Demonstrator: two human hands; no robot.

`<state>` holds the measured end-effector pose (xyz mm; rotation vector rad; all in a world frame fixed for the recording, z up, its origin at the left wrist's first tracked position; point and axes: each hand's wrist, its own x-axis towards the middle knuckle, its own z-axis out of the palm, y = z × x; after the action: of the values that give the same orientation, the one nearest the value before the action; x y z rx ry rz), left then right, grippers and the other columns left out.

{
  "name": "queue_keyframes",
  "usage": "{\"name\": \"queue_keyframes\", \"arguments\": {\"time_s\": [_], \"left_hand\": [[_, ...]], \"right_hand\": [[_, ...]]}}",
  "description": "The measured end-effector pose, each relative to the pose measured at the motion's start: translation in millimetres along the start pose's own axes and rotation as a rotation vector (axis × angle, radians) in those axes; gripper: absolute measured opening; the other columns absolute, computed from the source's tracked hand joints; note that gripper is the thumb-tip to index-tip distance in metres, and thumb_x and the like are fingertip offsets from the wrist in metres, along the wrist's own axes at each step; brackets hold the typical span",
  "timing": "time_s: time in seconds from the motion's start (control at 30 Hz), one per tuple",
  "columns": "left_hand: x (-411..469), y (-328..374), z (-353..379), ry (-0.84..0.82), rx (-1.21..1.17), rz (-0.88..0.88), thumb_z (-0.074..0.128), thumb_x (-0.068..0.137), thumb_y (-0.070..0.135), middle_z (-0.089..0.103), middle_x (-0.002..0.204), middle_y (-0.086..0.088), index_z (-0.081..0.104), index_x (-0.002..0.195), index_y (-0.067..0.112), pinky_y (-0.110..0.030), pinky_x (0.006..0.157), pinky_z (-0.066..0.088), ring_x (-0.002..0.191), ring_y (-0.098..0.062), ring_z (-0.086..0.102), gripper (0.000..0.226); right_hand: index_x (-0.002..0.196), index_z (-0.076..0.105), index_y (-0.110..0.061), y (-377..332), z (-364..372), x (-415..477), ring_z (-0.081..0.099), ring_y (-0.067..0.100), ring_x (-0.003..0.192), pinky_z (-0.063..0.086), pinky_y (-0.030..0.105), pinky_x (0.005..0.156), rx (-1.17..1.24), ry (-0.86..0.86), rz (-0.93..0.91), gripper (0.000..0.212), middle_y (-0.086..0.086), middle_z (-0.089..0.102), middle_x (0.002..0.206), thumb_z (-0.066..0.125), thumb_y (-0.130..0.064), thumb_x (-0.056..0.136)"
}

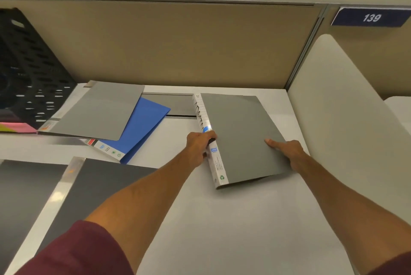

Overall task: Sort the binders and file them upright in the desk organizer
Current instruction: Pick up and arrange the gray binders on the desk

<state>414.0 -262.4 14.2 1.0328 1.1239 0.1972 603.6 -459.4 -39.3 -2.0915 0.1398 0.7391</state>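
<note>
Office cubicle, white counter: binders not yet filed
Left hand clamps the grey binder by its spine, right hand flat on its cover; three other binders lie flat, black organizer far left, contents unclear

White desk under grey binders, blue binder, black organizer.
</note>
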Motion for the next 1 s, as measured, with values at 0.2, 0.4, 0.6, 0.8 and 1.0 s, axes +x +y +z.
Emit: {"name": "queue_keyframes", "arguments": {"time_s": [0.2, 0.4, 0.6, 0.8, 1.0], "left_hand": [[-44.1, 19.3, -24.3, -0.088, 0.005, 0.224, 0.073, 0.073, 0.014, 0.06, 0.092, -0.003, 0.039, 0.106, 0.018, -0.029, 0.058, 0.05, 0.067, -0.013, 0.058, 0.047], [-115.4, 36.4, -47.3, -0.195, -0.024, 0.455, 0.072, 0.08, 0.021, 0.059, 0.095, -0.004, 0.034, 0.107, 0.021, -0.036, 0.066, 0.058, 0.068, -0.014, 0.066, 0.047], [-195.2, 43.0, -77.2, -0.338, -0.043, 0.642, 0.076, 0.078, 0.028, 0.06, 0.1, 0.002, 0.035, 0.102, 0.029, -0.02, 0.056, 0.055, 0.072, -0.008, 0.071, 0.048], [-253.3, 35.8, -115.1, -0.358, -0.062, 0.754, 0.079, 0.071, 0.034, 0.057, 0.104, 0.006, 0.036, 0.103, 0.036, -0.021, 0.062, 0.057, 0.089, -0.016, 0.068, 0.054], [-282.3, 14.5, -148.3, -0.37, -0.056, 0.811, 0.076, 0.063, 0.045, 0.057, 0.105, 0.012, 0.036, 0.104, 0.041, -0.022, 0.064, 0.058, 0.092, -0.014, 0.067, 0.058]], "right_hand": [[0.111, 0.06, -0.005, 0.2, 3.8, -47.1, 0.065, 0.028, 0.094, 0.055, 0.038, 0.076, 0.207, -0.079, -0.153, 0.069, 0.011, 0.067, 0.11, 0.086, -0.044, 0.061], [0.118, 0.058, -0.024, -4.5, 23.6, -101.6, 0.061, 0.028, 0.105, 0.053, 0.049, 0.088, 0.29, -0.177, -0.19, 0.068, 0.005, 0.064, 0.117, 0.081, -0.054, 0.061], [0.119, 0.059, -0.024, -3.3, 48.6, -164.0, 0.058, 0.028, 0.113, 0.05, 0.041, 0.085, 0.36, -0.288, -0.281, 0.056, 0.006, 0.064, 0.121, 0.068, -0.055, 0.073], [0.124, 0.057, -0.021, -0.5, 67.9, -223.4, 0.057, 0.035, 0.114, 0.044, 0.055, 0.101, 0.371, -0.332, -0.339, 0.048, 0.011, 0.064, 0.119, 0.058, -0.049, 0.085], [0.125, 0.055, -0.019, 15.6, 75.0, -271.4, 0.055, 0.034, 0.117, 0.043, 0.054, 0.1, 0.385, -0.295, -0.362, 0.046, 0.011, 0.061, 0.124, 0.057, -0.045, 0.088]]}}
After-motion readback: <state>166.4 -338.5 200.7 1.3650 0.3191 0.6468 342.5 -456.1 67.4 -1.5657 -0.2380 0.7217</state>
